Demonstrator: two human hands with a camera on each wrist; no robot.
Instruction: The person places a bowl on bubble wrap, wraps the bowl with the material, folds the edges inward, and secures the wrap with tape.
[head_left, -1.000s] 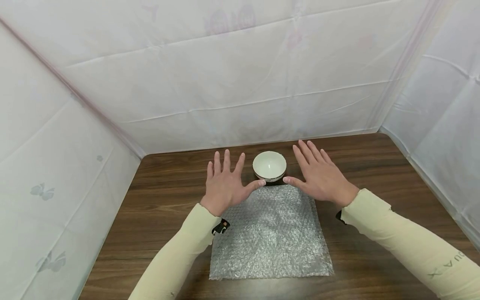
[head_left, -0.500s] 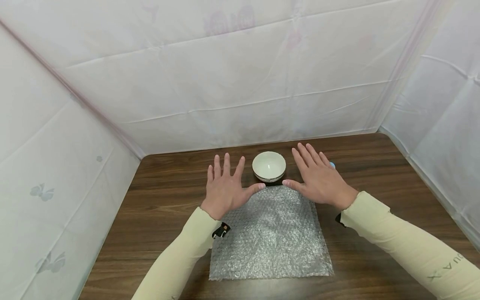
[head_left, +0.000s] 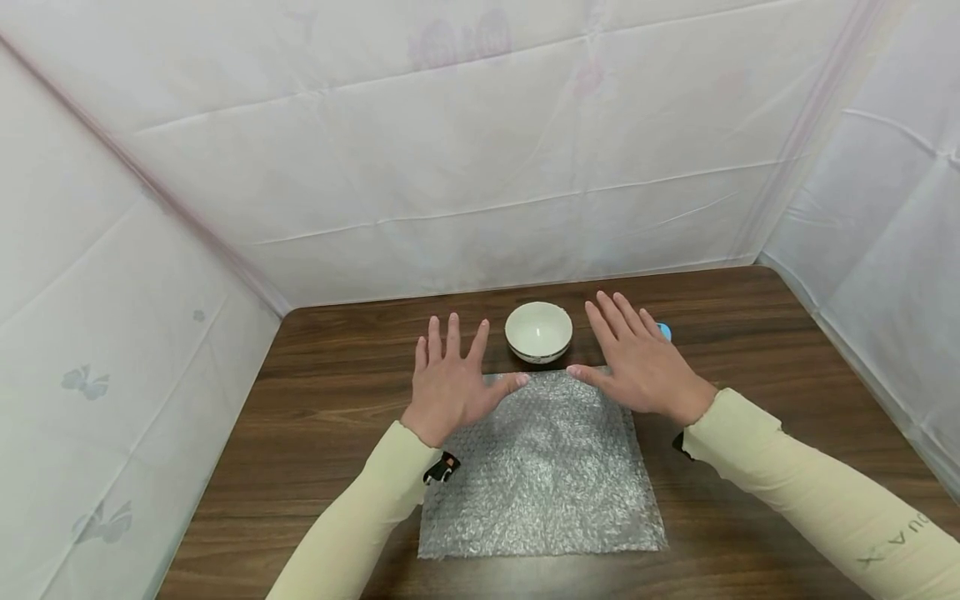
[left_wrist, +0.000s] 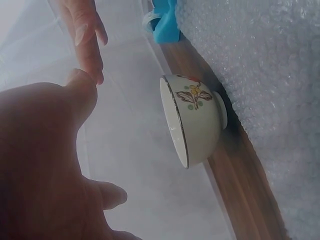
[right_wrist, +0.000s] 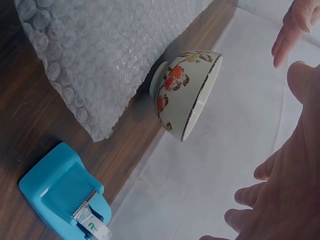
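Observation:
A white bowl (head_left: 538, 332) with a dark rim line stands upright near the back of the table. Painted red flowers and leaves show on the bowl (right_wrist: 182, 87) in the right wrist view. In front of it a sheet of bubble wrap (head_left: 547, 467) lies flat. My left hand (head_left: 450, 383) is held with fingers spread, left of the bowl and over the wrap's left edge. My right hand (head_left: 641, 358) has its fingers straight, right of the bowl. Both thumbs point inward, apart from each other, and neither hand holds anything.
A blue tape dispenser (right_wrist: 65, 190) with a toothed cutter sits on the wooden table (head_left: 330, 400) to the right of the wrap, mostly hidden behind my right hand in the head view. White patterned sheeting (head_left: 465, 167) encloses the table at the back and both sides.
Both hands have drawn back slightly toward the person. More of the blue dispenser shows past the right hand. The bowl and bubble wrap stay in place.

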